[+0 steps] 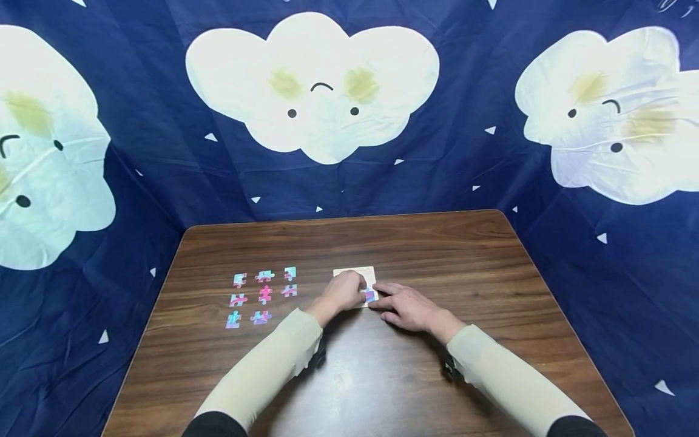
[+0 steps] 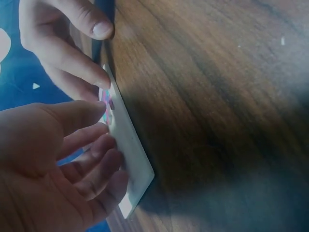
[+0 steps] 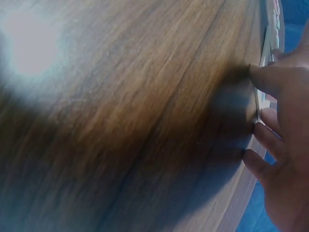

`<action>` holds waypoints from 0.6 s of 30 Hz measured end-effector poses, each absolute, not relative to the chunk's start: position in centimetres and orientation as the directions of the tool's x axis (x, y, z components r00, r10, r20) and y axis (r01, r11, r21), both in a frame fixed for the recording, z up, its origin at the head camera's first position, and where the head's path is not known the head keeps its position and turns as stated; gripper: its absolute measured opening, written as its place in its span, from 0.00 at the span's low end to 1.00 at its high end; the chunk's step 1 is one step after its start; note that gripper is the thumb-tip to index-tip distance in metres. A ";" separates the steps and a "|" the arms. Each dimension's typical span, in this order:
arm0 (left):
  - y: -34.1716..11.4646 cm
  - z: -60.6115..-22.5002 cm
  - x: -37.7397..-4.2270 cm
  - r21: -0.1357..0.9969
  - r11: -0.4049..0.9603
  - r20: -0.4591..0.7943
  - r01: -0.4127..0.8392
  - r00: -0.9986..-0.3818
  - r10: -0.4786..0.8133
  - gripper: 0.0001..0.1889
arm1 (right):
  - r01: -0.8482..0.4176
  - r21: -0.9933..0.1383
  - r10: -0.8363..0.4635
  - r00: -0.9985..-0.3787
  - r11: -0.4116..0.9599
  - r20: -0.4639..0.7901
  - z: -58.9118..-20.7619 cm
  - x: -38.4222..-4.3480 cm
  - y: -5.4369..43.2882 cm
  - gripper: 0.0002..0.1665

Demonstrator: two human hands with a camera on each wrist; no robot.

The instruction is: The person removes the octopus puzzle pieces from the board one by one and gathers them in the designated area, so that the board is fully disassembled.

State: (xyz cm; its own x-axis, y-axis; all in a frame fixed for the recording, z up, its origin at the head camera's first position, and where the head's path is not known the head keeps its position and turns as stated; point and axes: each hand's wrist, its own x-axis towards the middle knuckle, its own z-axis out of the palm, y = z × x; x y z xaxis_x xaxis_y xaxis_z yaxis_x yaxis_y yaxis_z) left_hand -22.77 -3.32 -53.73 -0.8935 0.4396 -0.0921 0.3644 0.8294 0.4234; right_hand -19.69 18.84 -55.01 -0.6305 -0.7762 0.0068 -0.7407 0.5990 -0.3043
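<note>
My left hand [image 1: 344, 290] reaches over a small white puzzle board [image 1: 355, 269], hiding much of it. Its thumb and index finger pinch a purple and blue jigsaw piece [image 1: 370, 296] at the board's near right corner; in the left wrist view the fingertips partly cover this piece [image 2: 108, 111]. The other left fingers are loosely bent above the board [image 2: 130, 159]. From the right, my right hand [image 1: 411, 307] rests with extended fingers at the board's right edge. In the right wrist view, the right hand's [image 3: 289, 130] fingertips touch the tabletop and the board's side.
To the left, several pink and blue jigsaw pieces [image 1: 265, 295] lie apart in loose rows on the brown wooden table [image 1: 437, 255]. A dark blue curtain [image 1: 469, 164] with white cloud prints stands behind the table and on both sides.
</note>
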 end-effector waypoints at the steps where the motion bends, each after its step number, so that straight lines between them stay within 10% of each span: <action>1: -3.3 -53.7 -22.7 0.425 0.828 -0.093 0.366 -0.892 0.442 0.09 | -0.741 -0.305 -0.777 -0.630 0.598 0.007 -55.0 -19.7 18.8 0.24; 18: -2.8 -54.2 -23.4 0.410 0.837 -0.098 0.361 -0.895 0.434 0.08 | -0.741 -0.309 -0.787 -0.615 0.596 -0.042 -54.8 -19.6 18.9 0.41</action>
State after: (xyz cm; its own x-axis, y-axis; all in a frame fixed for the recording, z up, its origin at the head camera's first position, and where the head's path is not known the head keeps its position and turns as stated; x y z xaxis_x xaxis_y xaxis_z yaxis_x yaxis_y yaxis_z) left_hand -23.39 -2.81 -54.20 -0.8955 0.4342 -0.0982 0.3610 0.8374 0.4104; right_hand -19.63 18.91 -54.78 -0.6151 -0.7873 -0.0418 -0.7415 0.5957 -0.3088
